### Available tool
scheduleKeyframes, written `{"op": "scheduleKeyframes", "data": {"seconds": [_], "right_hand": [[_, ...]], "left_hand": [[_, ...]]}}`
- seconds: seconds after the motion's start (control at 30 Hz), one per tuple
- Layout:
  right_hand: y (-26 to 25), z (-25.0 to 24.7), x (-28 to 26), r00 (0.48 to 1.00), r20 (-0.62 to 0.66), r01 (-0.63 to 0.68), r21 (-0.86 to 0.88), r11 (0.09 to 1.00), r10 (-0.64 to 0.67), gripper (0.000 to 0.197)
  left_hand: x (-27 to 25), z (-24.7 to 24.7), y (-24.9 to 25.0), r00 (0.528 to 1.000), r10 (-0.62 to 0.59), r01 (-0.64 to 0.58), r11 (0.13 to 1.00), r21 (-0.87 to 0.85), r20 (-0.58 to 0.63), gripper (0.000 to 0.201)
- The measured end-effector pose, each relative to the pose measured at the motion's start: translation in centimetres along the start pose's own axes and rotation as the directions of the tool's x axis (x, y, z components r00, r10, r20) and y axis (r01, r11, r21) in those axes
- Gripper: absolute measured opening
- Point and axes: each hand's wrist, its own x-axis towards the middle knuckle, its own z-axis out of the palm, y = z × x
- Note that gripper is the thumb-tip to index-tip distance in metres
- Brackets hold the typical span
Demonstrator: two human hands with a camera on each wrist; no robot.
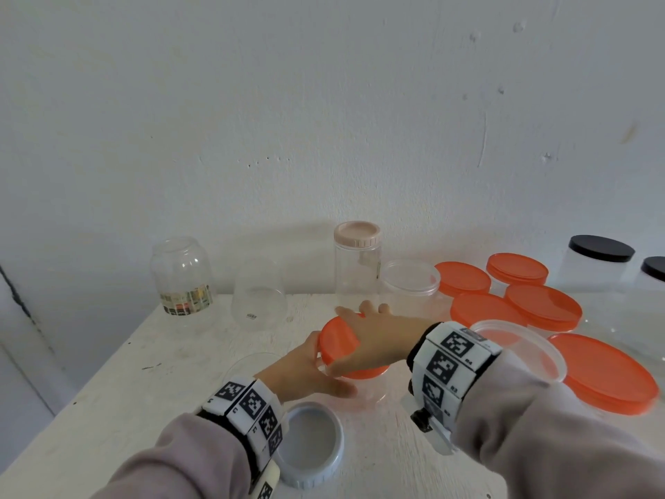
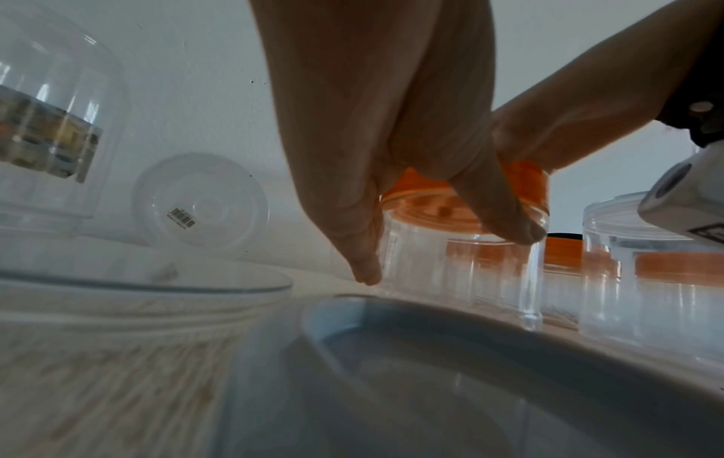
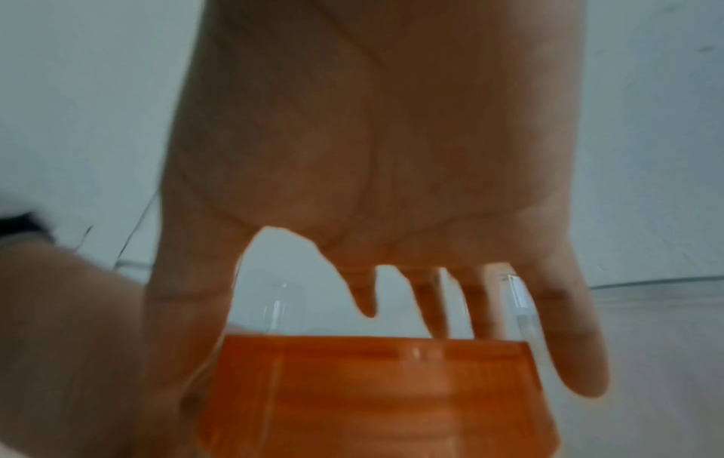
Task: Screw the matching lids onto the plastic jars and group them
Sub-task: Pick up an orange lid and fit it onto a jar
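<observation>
A small clear plastic jar [image 1: 363,387] stands mid-table with an orange lid [image 1: 338,340] on its mouth. My right hand [image 1: 374,336] lies over the lid from above, thumb on the near rim and fingers curled over the far rim, gripping it. In the right wrist view the orange lid [image 3: 372,387] sits under the palm of my right hand [image 3: 372,155]. My left hand [image 1: 302,372] holds the jar's body from the left. In the left wrist view my left hand's [image 2: 391,155] thumb and fingers clasp the jar [image 2: 438,272] just below the lid [image 2: 525,179].
A grey-blue lid [image 1: 309,444] lies upturned by my left wrist, a clear lid [image 1: 248,365] beside it. At the back stand two upturned clear jars [image 1: 183,279] [image 1: 257,293] and a pink-lidded jar [image 1: 357,261]. Several orange-lidded tubs [image 1: 608,372] and black-lidded jars [image 1: 601,250] crowd the right.
</observation>
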Motion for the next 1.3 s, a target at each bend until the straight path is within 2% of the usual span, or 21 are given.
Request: {"op": "scheduleKeyframes", "data": {"seconds": [0.07,0.17,0.4,0.47,0.57,0.67,0.97,1.17,1.3], "right_hand": [[0.1,-0.7,0.0,0.997,0.066,0.048,-0.005,0.999,-0.048,0.098],[0.1,-1.2,0.1,0.995,0.074,0.071,-0.028,0.997,-0.068,0.093],[-0.7,0.4,0.2,0.996,-0.083,-0.046,-0.045,0.998,0.042,0.093],[-0.7,0.2,0.2,0.998,-0.034,-0.046,-0.033,0.998,0.045,0.095],[-0.4,-1.2,0.1,0.996,0.086,0.02,-0.014,1.0,-0.018,0.098],[-0.2,-1.8,0.2,0.993,0.111,0.041,-0.018,0.999,-0.038,0.095],[-0.7,0.3,0.4,0.994,-0.082,-0.082,-0.033,0.996,0.079,0.095],[0.0,-1.6,0.1,0.995,0.104,0.009,-0.036,0.999,-0.006,0.099],[-0.2,-1.3,0.1,0.998,0.058,0.029,-0.041,0.999,-0.026,0.093]], "left_hand": [[0.0,0.0,0.0,1.0,0.0,0.0,1.0,-0.003,0.013,0.107],[0.0,0.0,0.0,1.0,0.0,0.0,1.0,-0.014,0.013,0.107],[0.0,0.1,-0.2,1.0,0.007,-0.007,1.0,-0.004,-0.003,0.104],[0.0,0.0,-0.1,1.0,0.007,-0.007,1.0,-0.006,0.0,0.105],[0.0,0.0,-0.1,1.0,0.005,-0.005,1.0,-0.002,0.014,0.105],[0.0,0.0,0.0,1.0,0.006,-0.006,1.0,-0.004,0.022,0.105],[-0.1,-0.1,-0.1,0.999,0.027,-0.027,1.0,-0.005,0.03,0.103],[-0.1,-0.2,0.0,0.999,0.011,-0.011,1.0,0.011,0.039,0.105],[-0.1,-0.2,-0.1,0.999,0.013,-0.014,1.0,0.011,0.042,0.105]]}}
